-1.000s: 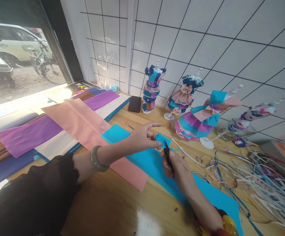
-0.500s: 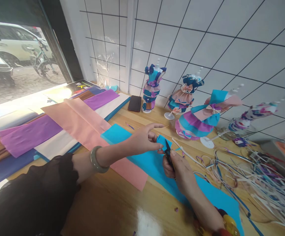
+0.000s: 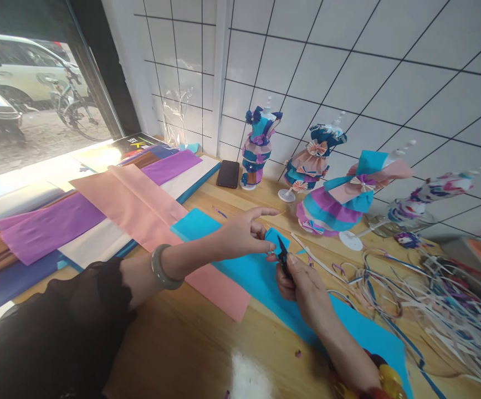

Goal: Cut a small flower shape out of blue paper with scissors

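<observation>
Covering most of the lower view: wooden tabletop, set against a white tiled wall. Long turquoise sheet, paper or cloth, can't tell, runs diagonally below both hands; salmon-pink sheet slants alongside, the two meeting near the left forearm. Tangle of thin strips, white, blue and purple, right side. Four miniature dress forms in ruffled or wrapped outfits lined up by the wall. Black smartphone lies flat, just left of the leftmost form.

Left hand: jade-coloured bangle on the wrist, black sheer sleeve behind it. Thumb and curled fingers brought together in a pinch on the left edge of a small turquoise piece; index finger stretched out, away from the pinch, touching nothing visible. Right hand: fingers wrapped round black scissors, firm grip, handles mostly hidden by the palm, thumb along the near side. Blades point up and left, tip against or over the piece; whether blades are apart or together, can't tell. Small turquoise piece is raised between the two hands, above the tabletop, narrow turquoise sliver just right of it.
</observation>
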Motion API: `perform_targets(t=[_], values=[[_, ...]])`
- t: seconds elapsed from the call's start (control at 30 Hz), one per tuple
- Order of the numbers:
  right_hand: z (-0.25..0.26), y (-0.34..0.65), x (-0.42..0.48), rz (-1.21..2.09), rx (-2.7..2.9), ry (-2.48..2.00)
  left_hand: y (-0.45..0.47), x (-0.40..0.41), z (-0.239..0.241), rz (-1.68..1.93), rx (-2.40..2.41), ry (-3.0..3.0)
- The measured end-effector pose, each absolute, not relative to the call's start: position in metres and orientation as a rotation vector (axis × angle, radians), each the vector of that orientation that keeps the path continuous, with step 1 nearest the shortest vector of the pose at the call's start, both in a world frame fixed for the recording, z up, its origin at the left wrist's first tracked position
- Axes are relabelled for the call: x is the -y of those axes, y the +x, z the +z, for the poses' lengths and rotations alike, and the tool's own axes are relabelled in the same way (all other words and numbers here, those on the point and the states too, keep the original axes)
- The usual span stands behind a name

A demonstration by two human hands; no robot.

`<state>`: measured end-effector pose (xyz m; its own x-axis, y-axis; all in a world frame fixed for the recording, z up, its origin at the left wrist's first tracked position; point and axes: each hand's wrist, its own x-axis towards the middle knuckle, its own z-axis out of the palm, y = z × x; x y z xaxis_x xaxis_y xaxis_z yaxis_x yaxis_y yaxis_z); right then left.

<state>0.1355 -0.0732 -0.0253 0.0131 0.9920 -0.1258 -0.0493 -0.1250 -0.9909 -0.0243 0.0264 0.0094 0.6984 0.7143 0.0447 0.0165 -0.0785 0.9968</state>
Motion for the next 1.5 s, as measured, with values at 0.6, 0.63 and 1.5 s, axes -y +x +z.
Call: perform_targets(t=[0.6,0.63,1.5], values=[[-0.0243,0.1379,0.0748,1.275,1.151,-1.312,-0.0286,-0.0291,0.015,0.617,-0.58,1.599],[-0.0242,0.1379,0.0749,1.271,1.152,-1.311,-0.0287,-0.0293,0.0152,0.617,-0.575,1.601],[-0.0267,0.1417,0.0743,1.231,1.27,-1.342,-0.0344,-0.0356,0.0156,0.568,-0.625,1.662]])
